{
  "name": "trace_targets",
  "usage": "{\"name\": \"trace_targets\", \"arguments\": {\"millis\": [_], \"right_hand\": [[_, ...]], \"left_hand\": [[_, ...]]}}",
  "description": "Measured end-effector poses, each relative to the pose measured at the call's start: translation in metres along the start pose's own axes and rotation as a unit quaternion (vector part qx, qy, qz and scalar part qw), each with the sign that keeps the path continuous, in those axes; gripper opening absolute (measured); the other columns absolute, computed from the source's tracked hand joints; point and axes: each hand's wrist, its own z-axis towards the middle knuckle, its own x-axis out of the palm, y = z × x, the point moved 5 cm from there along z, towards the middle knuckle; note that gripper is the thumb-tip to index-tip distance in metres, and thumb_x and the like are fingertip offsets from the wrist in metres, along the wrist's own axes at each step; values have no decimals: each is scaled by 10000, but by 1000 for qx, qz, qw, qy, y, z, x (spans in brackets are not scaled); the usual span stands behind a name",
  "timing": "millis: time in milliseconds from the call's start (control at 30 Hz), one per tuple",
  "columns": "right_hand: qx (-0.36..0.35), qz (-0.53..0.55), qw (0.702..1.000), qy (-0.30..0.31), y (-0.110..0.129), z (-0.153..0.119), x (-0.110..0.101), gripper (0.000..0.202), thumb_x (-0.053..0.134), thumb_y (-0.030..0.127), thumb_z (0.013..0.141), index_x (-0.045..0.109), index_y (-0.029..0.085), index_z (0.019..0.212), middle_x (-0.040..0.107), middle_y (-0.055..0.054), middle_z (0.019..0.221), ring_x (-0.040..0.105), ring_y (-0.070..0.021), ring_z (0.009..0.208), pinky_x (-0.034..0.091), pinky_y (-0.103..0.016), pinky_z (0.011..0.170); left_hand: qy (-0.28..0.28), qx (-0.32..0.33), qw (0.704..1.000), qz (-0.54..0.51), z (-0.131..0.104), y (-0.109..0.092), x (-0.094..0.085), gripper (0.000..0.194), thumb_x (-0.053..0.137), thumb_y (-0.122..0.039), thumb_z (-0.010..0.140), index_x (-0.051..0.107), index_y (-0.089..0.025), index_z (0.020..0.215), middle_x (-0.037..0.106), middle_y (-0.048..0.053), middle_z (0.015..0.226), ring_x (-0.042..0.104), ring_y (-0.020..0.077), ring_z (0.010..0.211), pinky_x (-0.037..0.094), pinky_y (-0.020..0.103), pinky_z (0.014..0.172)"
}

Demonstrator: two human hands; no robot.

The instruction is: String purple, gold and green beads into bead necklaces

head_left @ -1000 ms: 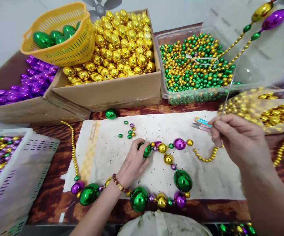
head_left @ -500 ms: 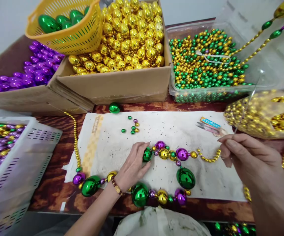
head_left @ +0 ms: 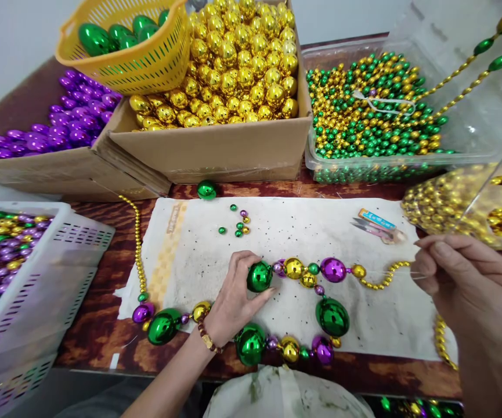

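My left hand (head_left: pixel 233 299) is closed around a shiny green bead (head_left: pixel 260 276) at the left end of a short row of beads. That row runs right through a gold bead (head_left: pixel 293 268) and a purple bead (head_left: pixel 333 270) to a small gold bead (head_left: pixel 358 271). From there a clear thread (head_left: pixel 387 272) reaches to my right hand (head_left: pixel 459 270), whose fingers are pinched on it. A thin line rises to the upper right beyond that hand. Below, the rest of the necklace, with a large green bead (head_left: pixel 332 316), curves along the cloth's front edge.
Scissors (head_left: pixel 375 229) and several small loose beads (head_left: pixel 239 226) lie on the white cloth (head_left: pixel 216 249). Boxes of gold beads (head_left: pixel 228 69) and purple beads (head_left: pixel 50 136), and a clear tub (head_left: pixel 314 157), stand behind. A white basket (head_left: pixel 65 278) is at left.
My right hand has moved right, drawing the thread straighter. The bead row has straightened, and its upper purple bead has dropped into line beside the green bead my left hand still holds.
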Motion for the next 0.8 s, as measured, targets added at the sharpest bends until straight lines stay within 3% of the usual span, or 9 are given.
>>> {"name": "trace_targets", "arguments": {"millis": [167,367,500,667,800], "right_hand": [[-37,2,999,5,19,13,14,149,676,198,760,728,337,768,519,-45,665,410,-169,465,207,-334,422],[-118,39,991,43,43,45,39,82,683,159,782,724,229,777,539,-13,589,435,-120,399,244,-290,373],[-134,56,984,102,49,73,66,42,667,173,817,707,176,804,572,5,585,473,-88,384,282,-236,339],[-151,63,971,173,65,95,109,75,665,215,836,679,172,776,597,29,584,542,-82,394,309,-193,309],[-151,64,966,200,80,100,135,175,701,304,825,631,231,683,609,42,573,559,-85,406,329,-195,317]], "left_hand": [[-3,-82,985,-149,0,3,0,455,688,-287,799,485,-245,1204,493,87,1179,505,245,1103,432,388,943],[27,-179,935,-305,1,6,-2,384,641,-337,845,528,-225,1194,578,50,995,566,191,907,467,309,806],[67,-221,856,-463,7,0,2,315,535,-376,908,529,-207,1173,572,32,857,614,175,720,497,290,620],[84,-308,755,-573,12,3,10,378,494,-491,905,574,-181,1107,617,44,823,577,118,540,394,194,415],[81,-379,696,-604,14,11,16,445,487,-525,898,616,-110,994,679,114,873,653,168,646,495,229,492]]}}
